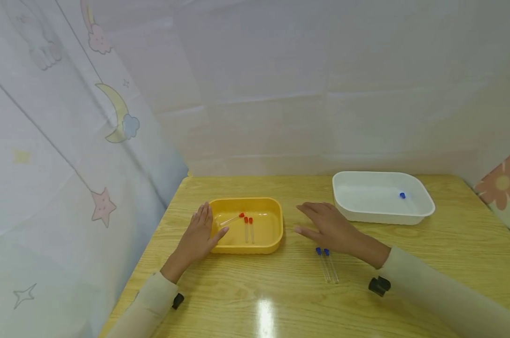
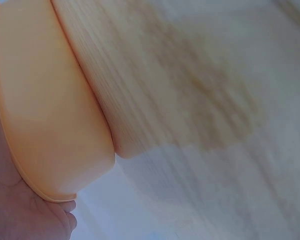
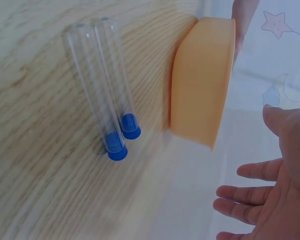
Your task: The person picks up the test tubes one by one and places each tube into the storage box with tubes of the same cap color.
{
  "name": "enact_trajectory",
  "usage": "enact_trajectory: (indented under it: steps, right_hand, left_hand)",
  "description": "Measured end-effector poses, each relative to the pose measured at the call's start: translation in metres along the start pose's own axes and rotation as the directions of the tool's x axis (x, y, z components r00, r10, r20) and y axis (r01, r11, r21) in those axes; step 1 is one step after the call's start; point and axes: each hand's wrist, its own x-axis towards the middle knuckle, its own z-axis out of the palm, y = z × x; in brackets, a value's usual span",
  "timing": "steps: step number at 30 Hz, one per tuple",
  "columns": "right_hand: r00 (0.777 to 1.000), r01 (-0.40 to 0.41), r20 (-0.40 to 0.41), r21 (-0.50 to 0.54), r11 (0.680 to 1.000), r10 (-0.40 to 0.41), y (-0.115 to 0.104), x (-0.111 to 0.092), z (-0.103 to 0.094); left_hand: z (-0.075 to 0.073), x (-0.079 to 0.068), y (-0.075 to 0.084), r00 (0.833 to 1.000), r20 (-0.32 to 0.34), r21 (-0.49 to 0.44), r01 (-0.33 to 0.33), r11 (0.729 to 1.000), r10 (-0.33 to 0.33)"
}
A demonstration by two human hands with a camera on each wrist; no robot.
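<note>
My left hand (image 1: 199, 234) lies with straight fingers on the left rim of a yellow tray (image 1: 276, 237), thumb along its near side. Inside the tray are three clear test tubes with red caps (image 1: 251, 220). To the right, my right hand (image 1: 328, 225) hovers over the table, fingers spread and holding nothing. Just below it, two clear test tubes with blue caps (image 3: 115, 145) lie side by side on the wood. Farther back stands a white tray (image 1: 382, 219) with one blue cap (image 1: 402, 195) showing in it; whether a tube is attached I cannot tell.
The wooden table (image 1: 221, 295) meets a pale cloth backdrop (image 1: 259, 94) behind and at the left. A black wrist strap or camera part (image 1: 379, 286) hangs under the right sleeve, and another (image 1: 177, 301) by the left one.
</note>
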Motion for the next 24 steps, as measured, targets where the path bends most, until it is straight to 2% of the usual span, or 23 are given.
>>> enact_trajectory:
  steps: [10, 17, 24]
  right_hand:
    - [0.998, 0.026, -0.051, -0.025, 0.999, -0.027, 0.007, -0.007, -0.004]
    - [1.0, 0.007, -0.03, -0.01, 1.0, -0.007, 0.01, -0.013, -0.006]
    - [0.999, -0.014, -0.029, -0.02, 1.0, 0.013, 0.013, -0.021, -0.006]
  left_hand:
    - [0.0, 0.0, 0.001, 1.0, -0.003, -0.005, -0.003, 1.0, 0.003]
    - [-0.003, -0.003, 0.001, 1.0, -0.002, -0.006, -0.007, 1.0, 0.007]
    - [0.001, -0.001, -0.002, 1.0, 0.008, -0.015, -0.001, 1.0, 0.001]
